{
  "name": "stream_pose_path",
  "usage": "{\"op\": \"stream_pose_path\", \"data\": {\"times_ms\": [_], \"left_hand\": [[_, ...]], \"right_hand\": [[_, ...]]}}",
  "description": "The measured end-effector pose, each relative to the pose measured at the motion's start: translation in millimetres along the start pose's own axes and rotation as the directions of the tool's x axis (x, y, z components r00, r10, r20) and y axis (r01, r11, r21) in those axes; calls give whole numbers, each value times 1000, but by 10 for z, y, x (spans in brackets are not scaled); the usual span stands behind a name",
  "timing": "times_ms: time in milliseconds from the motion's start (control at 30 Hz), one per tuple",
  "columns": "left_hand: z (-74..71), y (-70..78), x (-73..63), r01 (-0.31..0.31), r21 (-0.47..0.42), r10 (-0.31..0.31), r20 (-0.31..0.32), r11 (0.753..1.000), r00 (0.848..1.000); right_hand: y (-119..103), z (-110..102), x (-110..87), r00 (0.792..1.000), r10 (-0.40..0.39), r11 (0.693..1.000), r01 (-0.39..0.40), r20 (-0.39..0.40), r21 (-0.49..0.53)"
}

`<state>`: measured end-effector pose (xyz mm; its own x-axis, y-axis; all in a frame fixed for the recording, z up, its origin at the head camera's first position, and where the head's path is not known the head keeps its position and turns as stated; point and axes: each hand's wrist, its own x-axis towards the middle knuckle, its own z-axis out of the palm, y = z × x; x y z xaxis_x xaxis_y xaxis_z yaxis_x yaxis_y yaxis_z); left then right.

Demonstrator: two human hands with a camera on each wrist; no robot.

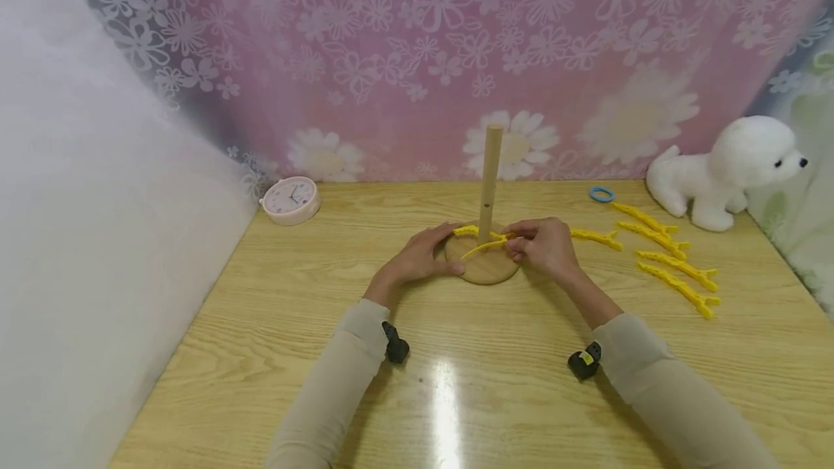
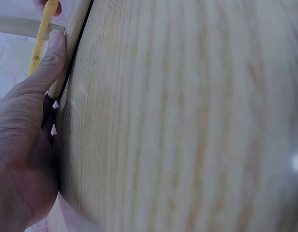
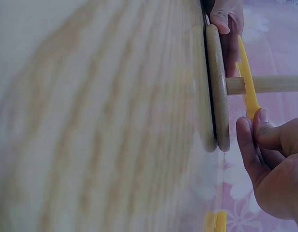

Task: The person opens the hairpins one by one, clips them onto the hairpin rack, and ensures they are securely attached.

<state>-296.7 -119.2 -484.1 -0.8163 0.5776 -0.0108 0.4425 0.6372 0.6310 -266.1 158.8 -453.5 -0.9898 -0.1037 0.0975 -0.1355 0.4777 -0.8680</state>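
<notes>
My right hand pinches a yellow alligator hair clip at its handle end. The clip's two long arms are spread apart, one on each side of a wooden post, low above the base. The post stands upright on a round wooden base lying on the table. With thumb and fingers, my left hand grips the base by its left rim. In the left wrist view, the thumb lies on the rim near the clip. Another yellow clip lies just right of my right hand.
Several more yellow clips lie on the right of the table, below a blue ring. A white plush dog stands at the back right. A pink clock sits at the back left, near the white wall.
</notes>
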Motion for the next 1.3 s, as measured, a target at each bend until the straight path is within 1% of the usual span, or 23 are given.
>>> {"op": "stream_pose_path", "data": {"times_ms": [167,467,633,833,967,1167,1233,1300], "left_hand": [[-2,19,-20,19,-5,-19,15,1000,1000],[0,29,-26,30,-16,-30,5,999,1000],[-6,28,-38,31,-30,-31,4,999,1000],[-1,18,-34,28,-39,-27,6,999,1000],[3,17,-26,25,-31,-25,1,999,1000],[2,26,-29,28,-34,-29,-2,999,1000],[5,22,-31,25,-32,-25,-3,999,1000],[9,14,-31,19,-25,-19,-3,1000,1000]], "right_hand": [[5,-2,-16,1000,-3,1000,4,25,-20],[27,-44,-16,996,22,1000,-23,82,11],[43,-74,-33,991,36,996,-46,131,74],[71,-86,-35,986,52,987,-75,158,144],[88,-107,-34,982,46,977,-82,183,195],[110,-160,-50,975,33,968,-87,221,235],[127,-182,-56,973,31,965,-88,227,246],[145,-217,-65,975,34,968,-88,222,236]]}}
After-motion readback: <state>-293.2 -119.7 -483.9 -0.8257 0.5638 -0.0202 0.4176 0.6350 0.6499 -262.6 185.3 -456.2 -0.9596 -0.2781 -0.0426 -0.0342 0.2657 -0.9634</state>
